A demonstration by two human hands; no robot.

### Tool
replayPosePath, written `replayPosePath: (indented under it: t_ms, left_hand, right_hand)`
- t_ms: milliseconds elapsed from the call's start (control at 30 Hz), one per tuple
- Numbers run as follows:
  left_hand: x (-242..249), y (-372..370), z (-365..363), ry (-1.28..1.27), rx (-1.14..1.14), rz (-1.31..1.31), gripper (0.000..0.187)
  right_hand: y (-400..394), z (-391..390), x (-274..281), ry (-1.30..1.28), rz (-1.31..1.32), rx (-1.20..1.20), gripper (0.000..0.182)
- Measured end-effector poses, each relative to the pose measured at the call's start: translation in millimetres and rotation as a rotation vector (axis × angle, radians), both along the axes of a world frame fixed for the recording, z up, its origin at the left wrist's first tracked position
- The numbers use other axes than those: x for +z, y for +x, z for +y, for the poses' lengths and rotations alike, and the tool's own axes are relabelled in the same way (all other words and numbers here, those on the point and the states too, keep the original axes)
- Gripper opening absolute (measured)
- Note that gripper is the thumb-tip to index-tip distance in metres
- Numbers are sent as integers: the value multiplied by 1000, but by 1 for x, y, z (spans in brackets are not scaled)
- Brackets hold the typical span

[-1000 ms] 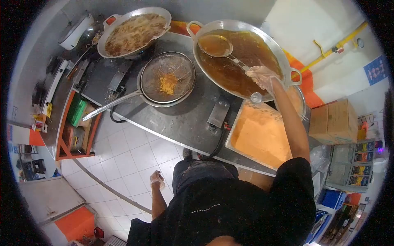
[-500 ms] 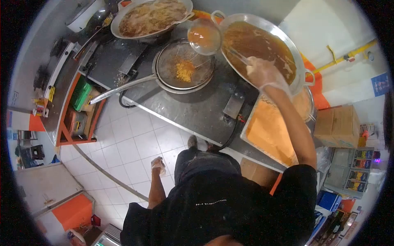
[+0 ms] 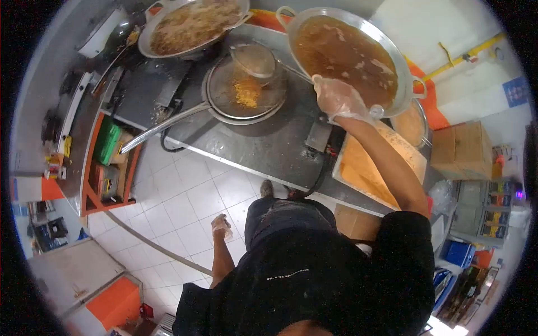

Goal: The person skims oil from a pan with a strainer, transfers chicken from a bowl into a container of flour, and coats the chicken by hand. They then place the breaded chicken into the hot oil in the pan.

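Note:
My right hand point(image 3: 339, 99), in a clear plastic glove, is closed round the handle of a skimmer point(image 3: 253, 60). The skimmer's round head is tilted over a long-handled strainer point(image 3: 224, 92), which rests on a pot and holds yellow-orange crumbs point(image 3: 247, 94). Behind my right hand is a wide pan of brown oil point(image 3: 344, 53). My left hand point(image 3: 221, 225), also gloved, hangs low over the floor, away from the counter, with its fingers curled; whether it holds anything is too small to tell.
A second pan with foaming oil point(image 3: 193, 25) stands at the back left. A tray of orange powder point(image 3: 370, 168) lies on the counter's right side, beside a round sieve point(image 3: 412, 126). Cardboard boxes point(image 3: 462, 150) are at the right. A green item point(image 3: 108, 144) sits on the left shelf.
The skimmer has moved from beside the oil pan, left over the strainer, and tipped. My right hand has shifted left, away from above the oil. The whole view has shifted slightly.

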State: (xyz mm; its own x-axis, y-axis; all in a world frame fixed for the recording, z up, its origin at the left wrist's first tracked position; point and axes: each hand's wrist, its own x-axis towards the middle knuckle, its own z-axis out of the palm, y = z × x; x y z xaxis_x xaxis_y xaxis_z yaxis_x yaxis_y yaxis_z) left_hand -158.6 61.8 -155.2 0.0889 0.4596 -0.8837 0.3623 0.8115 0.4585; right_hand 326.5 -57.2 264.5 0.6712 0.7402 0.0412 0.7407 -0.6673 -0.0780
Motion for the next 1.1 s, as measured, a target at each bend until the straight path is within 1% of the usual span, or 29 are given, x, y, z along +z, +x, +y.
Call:
replayPosePath:
  t_ms: [33,100,167,200,267,300,333,400,467,533,567,600,633,667,700,767,833,900,967,1033,1100]
  left_hand:
    - [-1,-2,-4,11,-4,4,18]
    - [1,-5,-10,7,-49,-5,18]
    - [0,-7,-13,58,-126,-11,19]
    - [-1,-8,-15,56,-139,-10,19]
    - [-3,-6,-17,42,-90,-14,19]
    - [-5,-5,-16,44,-97,-16,19]
    - [-8,-3,-15,3,-72,20,18]
    - [-6,7,-15,-31,-51,53,17]
    - [1,21,-15,-125,120,29,17]
    - [8,37,-18,-70,99,34,14]
    - [9,43,-22,-21,82,43,12]
    - [10,48,-25,-21,87,45,12]
    - [11,53,-27,13,39,15,14]
    - [13,55,-30,48,-12,-11,17]
    - [16,59,-36,49,-4,-8,17]
    - [35,69,-51,146,-95,-9,17]
    - [30,71,-62,108,-74,10,17]
    - [28,67,-72,72,-54,30,17]
    - [26,62,-84,19,24,28,17]
    - [17,53,-96,46,12,25,15]
    - [27,54,-104,73,-1,23,14]
  right_hand:
    - [4,-9,14,-9,-5,-24,27]
    - [20,-31,31,109,11,-155,25]
    - [93,-81,6,-315,-584,185,27]
    - [111,-102,10,-193,-471,-65,26]
    - [131,-136,38,-37,-281,-447,25]
    - [138,-151,56,-4,-203,-581,25]
    - [153,-172,56,0,-205,-586,25]
    - [179,-209,51,-103,-346,-560,24]
    - [186,-231,42,-109,-359,-560,24]
    - [188,-244,39,-116,-370,-551,24]
    - [180,-245,41,-165,-274,-507,23]
    - [191,-250,31,-191,-226,-479,23]
    - [202,-256,21,-216,-176,-451,22]
    - [235,-270,-14,-277,-55,-445,22]
    - [256,-278,-34,-339,62,-436,22]
    - [246,-271,-33,-292,117,-374,23]
    - [239,-263,-32,-248,169,-309,24]
    - [241,-259,-36,-264,256,-199,26]
    - [249,-257,-45,-311,262,-160,27]
    - [258,-253,-54,-388,270,-101,27]
    - [259,-246,-56,-389,301,-77,27]
